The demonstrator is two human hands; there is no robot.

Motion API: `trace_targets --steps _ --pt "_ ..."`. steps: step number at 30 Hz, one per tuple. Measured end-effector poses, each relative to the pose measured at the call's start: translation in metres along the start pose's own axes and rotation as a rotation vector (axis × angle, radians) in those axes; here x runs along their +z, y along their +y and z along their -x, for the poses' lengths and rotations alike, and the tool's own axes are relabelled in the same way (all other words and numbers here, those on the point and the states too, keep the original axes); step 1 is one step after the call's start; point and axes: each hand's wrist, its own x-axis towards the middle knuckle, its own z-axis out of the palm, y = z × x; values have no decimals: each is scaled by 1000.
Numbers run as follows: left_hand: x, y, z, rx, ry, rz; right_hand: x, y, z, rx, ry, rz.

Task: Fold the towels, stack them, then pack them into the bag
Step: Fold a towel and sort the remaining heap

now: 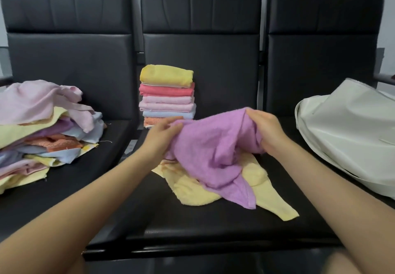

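A crumpled purple towel [215, 151] hangs over the middle seat, held at both upper ends. My left hand [163, 133] grips its left edge and my right hand [266, 129] grips its right edge. Under it a loose yellow towel [193, 190] lies spread on the seat. Behind, against the backrest, stands a stack of folded towels [167, 96] with a yellow one on top. A heap of unfolded towels [42, 128] in pink, yellow, blue and orange covers the left seat. A white bag [350, 134] lies on the right seat.
Three black padded chairs stand side by side; the middle seat [213, 226] has bare surface at its front. A metal armrest [384, 79] shows at the far right behind the bag. A pale wall runs behind the chairs.
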Motion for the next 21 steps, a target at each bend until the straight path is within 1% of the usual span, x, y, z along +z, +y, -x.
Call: trace_targets --steps 2,3,5,7,8,10,11,13,15,16,17,18,19,21 --pt "-3 15 -5 -30 48 212 -1 -12 -1 81 26 -151" --pt "-4 20 -7 -34 67 276 -1 -16 0 78 36 -182" --pt "-5 24 -9 -19 110 320 -4 -21 1 -5 49 -148" --pt "-7 21 -10 49 169 292 -12 -22 0 -67 135 -68" --pt "-8 19 -11 89 210 240 -17 -21 -2 -99 195 12" --pt "-12 16 -11 177 283 67 -29 -14 -4 -126 306 209" --pt "-13 13 -11 216 292 -31 -36 -7 -5 -120 325 293" --pt "-15 3 -10 279 244 -247 -46 12 -5 -105 275 476" --pt "-14 -9 -5 355 208 -550 -50 31 -3 -130 178 767" --pt "-12 -14 -1 408 200 -681 -50 37 -1 -170 157 887" --pt "-7 -17 6 466 180 -757 -49 40 0 -233 153 950" --pt "1 -16 16 525 131 -779 -47 40 5 -280 141 936" --pt "11 -13 28 565 47 -767 -47 37 10 -306 109 867" --pt "36 -9 54 570 -178 -743 -46 30 20 -278 -29 692"
